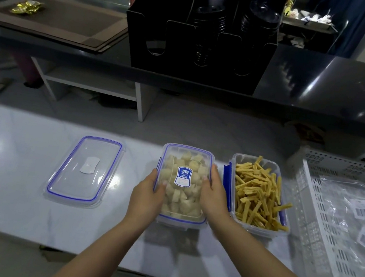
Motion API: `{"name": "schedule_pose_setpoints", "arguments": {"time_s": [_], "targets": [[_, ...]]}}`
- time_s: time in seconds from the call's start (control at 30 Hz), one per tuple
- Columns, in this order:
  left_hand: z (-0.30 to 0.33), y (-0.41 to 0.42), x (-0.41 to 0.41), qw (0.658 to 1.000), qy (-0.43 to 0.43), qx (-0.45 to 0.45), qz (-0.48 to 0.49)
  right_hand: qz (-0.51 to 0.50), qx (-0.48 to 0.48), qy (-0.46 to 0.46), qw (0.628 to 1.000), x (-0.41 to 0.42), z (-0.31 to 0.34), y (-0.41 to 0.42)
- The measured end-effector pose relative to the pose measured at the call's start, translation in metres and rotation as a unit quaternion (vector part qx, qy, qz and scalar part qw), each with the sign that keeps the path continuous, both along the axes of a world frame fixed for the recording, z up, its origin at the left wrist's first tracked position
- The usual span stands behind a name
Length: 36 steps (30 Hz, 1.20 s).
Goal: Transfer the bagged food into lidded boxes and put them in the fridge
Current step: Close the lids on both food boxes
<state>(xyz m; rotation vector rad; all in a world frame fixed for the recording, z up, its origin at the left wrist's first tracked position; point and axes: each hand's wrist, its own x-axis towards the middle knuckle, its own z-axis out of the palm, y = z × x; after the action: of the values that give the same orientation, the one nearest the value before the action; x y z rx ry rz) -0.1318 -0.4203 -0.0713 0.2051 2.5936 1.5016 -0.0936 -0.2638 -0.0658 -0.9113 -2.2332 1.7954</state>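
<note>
Both forearms reach up from the bottom of the frame over the pale desk, which fills the lower half of the picture and carries everything within easy reach. At the right edge a white slotted basket holds the emptied clear bags, probably set aside once their food was tipped out. Left of centre a spare lid lies flat, likely waiting for the open box of yellow strips at centre right. Between them stands the lidded box of pale chunks. The left hand and right hand clasp its long sides, thumbs pressing on the lid, apparently to seat it or snap the side clips shut; no fridge is visible.
</note>
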Motion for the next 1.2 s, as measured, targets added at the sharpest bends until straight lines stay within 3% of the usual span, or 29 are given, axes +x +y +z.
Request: {"name": "schedule_pose_setpoints", "arguments": {"time_s": [0.47,0.7,0.93,1.2], "targets": [[-0.001,-0.003,-0.008,0.999,-0.01,-0.003,0.032,0.008,-0.013,-0.008,1.0,0.0,0.007,0.002],[0.003,0.008,-0.02,0.999,0.001,-0.034,-0.019,-0.008,-0.016,-0.012,1.0,-0.002,0.009,0.002],[-0.007,0.005,-0.015,1.0,-0.012,-0.023,0.005,0.052,0.098,-0.022,0.994,0.0,0.002,-0.004],[-0.01,0.01,-0.017,0.998,0.0,-0.056,0.009,0.058,0.122,-0.018,0.991,0.0,-0.003,-0.001]]}}
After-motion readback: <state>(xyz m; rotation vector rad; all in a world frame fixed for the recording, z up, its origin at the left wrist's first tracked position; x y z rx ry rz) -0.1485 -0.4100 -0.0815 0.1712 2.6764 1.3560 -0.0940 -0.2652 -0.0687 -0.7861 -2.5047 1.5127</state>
